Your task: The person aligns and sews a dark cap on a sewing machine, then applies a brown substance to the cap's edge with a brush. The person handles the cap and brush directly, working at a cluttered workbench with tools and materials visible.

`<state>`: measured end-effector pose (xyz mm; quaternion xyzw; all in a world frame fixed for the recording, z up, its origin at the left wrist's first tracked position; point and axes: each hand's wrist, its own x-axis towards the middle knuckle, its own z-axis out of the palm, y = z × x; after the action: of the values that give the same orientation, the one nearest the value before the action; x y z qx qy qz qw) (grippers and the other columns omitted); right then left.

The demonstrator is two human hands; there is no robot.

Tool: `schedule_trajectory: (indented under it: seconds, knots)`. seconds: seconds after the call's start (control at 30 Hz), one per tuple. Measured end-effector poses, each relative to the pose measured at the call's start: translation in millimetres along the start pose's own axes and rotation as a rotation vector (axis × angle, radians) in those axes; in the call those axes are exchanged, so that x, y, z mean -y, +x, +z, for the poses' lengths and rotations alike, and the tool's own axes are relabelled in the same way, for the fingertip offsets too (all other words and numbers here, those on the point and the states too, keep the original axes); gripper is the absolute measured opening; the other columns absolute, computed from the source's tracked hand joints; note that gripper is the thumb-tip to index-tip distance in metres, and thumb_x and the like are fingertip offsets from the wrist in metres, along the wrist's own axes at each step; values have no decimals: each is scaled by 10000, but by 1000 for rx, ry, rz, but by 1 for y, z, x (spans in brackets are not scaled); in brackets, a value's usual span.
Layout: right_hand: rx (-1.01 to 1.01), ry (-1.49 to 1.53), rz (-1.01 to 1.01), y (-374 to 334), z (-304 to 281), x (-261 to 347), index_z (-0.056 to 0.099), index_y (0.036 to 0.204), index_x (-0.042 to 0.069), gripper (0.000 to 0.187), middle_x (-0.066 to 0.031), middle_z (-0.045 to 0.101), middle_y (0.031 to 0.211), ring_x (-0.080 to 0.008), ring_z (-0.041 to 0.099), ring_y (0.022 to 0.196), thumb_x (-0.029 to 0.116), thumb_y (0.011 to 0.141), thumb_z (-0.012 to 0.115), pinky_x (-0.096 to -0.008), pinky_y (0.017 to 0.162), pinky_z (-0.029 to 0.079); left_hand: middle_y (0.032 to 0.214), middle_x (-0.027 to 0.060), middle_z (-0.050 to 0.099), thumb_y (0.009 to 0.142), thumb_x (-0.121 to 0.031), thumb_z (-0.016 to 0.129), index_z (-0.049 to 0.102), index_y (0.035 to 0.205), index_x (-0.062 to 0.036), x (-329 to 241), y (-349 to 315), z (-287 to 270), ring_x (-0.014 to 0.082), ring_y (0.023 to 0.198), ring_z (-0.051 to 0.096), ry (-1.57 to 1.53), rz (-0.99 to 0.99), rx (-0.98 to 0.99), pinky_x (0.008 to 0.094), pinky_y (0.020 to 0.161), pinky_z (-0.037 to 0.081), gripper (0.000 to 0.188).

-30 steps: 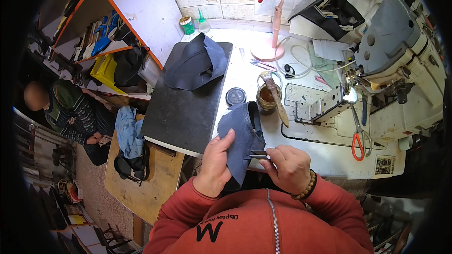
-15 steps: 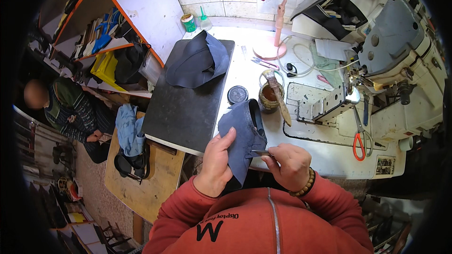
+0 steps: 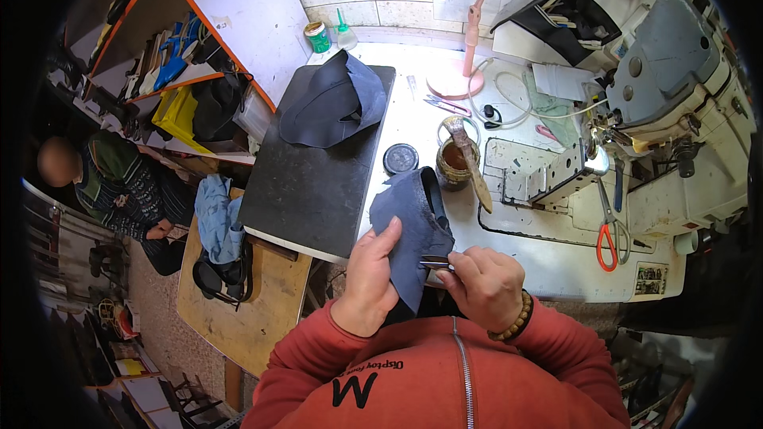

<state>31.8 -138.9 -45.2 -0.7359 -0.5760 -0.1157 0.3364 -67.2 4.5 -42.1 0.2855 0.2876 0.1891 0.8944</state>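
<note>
A dark blue shoe upper (image 3: 409, 222) is gripped in my left hand (image 3: 369, 276), thumb on its face and fingers behind it. Its curved opening faces away to the upper right, and the lower tip hangs near my lap. My right hand (image 3: 486, 286) is closed round a slim, dark metal tool (image 3: 435, 261). That tool lies against the upper's right edge; its exact kind does not show. A second dark upper (image 3: 334, 103) rests on a black board (image 3: 306, 191) at the left.
Close beyond my hands stand a glue jar (image 3: 455, 165) with a brush (image 3: 470, 163) across it and a round black lid (image 3: 400, 160). Scissors (image 3: 608, 230) and a sewing machine (image 3: 660, 71) occupy the right side. A person (image 3: 127, 191) sits far left.
The metal tool has turned slightly and more of its width shows against the upper. Both hands and the upper have shifted only a little.
</note>
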Motion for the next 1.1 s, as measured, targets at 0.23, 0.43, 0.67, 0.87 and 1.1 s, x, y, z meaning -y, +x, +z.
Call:
schedule_trajectory:
  seconds: [0.23,0.43,0.67,0.87,1.1]
  knots:
    - [2,9,17,-2,5,0,573,822,100,168,-21,492,663,-191,524,566,194,754,695,-326,483,384,1153,168,610,990,-202,423,488,1242,41,3,0,4,270,1018,616,-2,-1,-7,396,910,489,356]
    - [-22,209,85,-8,6,-7,569,830,71,169,-44,530,638,-221,540,529,148,766,704,-334,473,409,1162,169,608,990,-199,419,491,1241,44,4,2,3,269,1025,615,-1,-2,-2,396,918,484,357]
    - [-151,713,413,-28,14,-5,544,939,23,198,-50,579,648,-114,556,543,125,848,687,-249,508,447,1180,166,600,992,-208,411,486,1247,45,4,4,-1,267,1035,610,14,2,-27,397,928,477,367]
    - [-64,601,264,-16,13,-7,590,971,43,280,-72,603,687,-182,584,534,12,722,714,-282,501,459,1167,157,606,992,-206,418,499,1233,42,7,2,4,253,1029,611,29,-8,7,380,924,477,355]
    - [14,306,137,1,10,-9,601,891,62,239,-80,622,735,-257,619,616,-35,674,628,-340,538,487,1133,161,622,992,-199,421,512,1214,37,14,-2,14,247,1007,620,87,64,5,375,893,494,337]
